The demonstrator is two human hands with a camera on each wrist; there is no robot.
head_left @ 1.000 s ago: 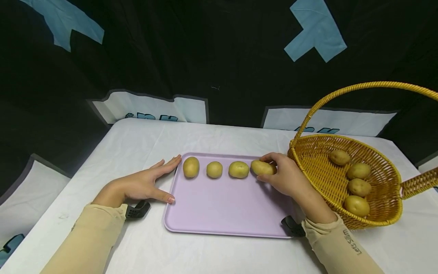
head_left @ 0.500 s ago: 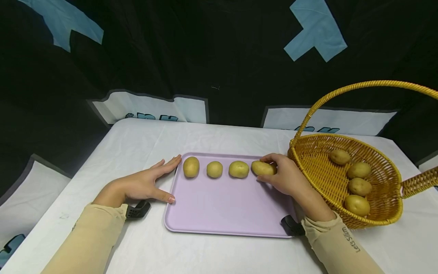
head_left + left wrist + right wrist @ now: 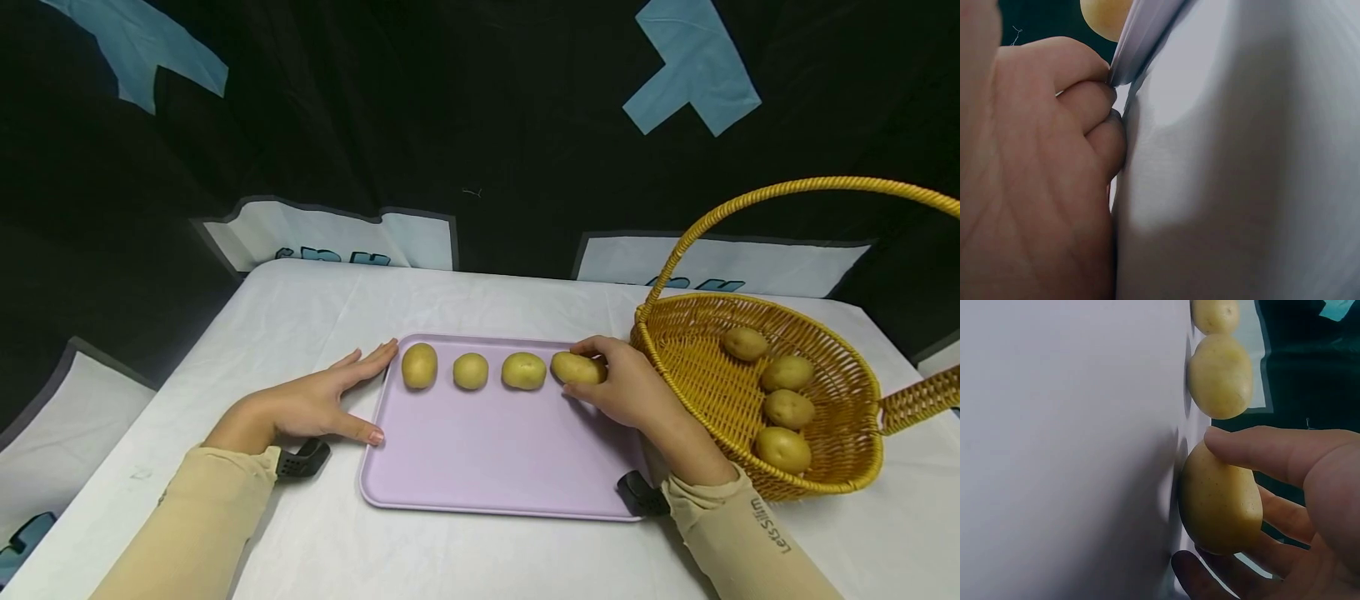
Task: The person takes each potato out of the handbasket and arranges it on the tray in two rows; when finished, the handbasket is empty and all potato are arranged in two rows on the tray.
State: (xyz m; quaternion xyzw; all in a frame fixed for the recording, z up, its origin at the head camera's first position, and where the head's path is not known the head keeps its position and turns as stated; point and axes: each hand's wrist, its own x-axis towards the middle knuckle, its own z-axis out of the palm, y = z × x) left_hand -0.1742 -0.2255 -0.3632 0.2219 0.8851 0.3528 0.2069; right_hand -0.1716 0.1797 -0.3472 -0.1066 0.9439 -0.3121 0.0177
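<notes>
Along the far side of a lilac tray (image 3: 495, 458) runs a row of potatoes. My right hand (image 3: 626, 383) grips the rightmost potato (image 3: 576, 367), thumb on the near side and fingers curled round the far side. In the right wrist view that potato (image 3: 1219, 500) sits between thumb and fingers, low over the tray. To its left lie an oval potato (image 3: 523, 371), a rounder potato (image 3: 470, 372) and an upright-lying potato (image 3: 418, 367). My left hand (image 3: 322, 404) rests with spread fingers at the tray's left edge, fingertips and thumb touching the rim.
A yellow woven basket (image 3: 675, 367) with a tall arched handle stands right of the tray, close beside my right forearm. Several potatoes (image 3: 787, 410) lie inside it. A white cloth (image 3: 330, 533) covers the table, and a black curtain (image 3: 420, 108) hangs behind.
</notes>
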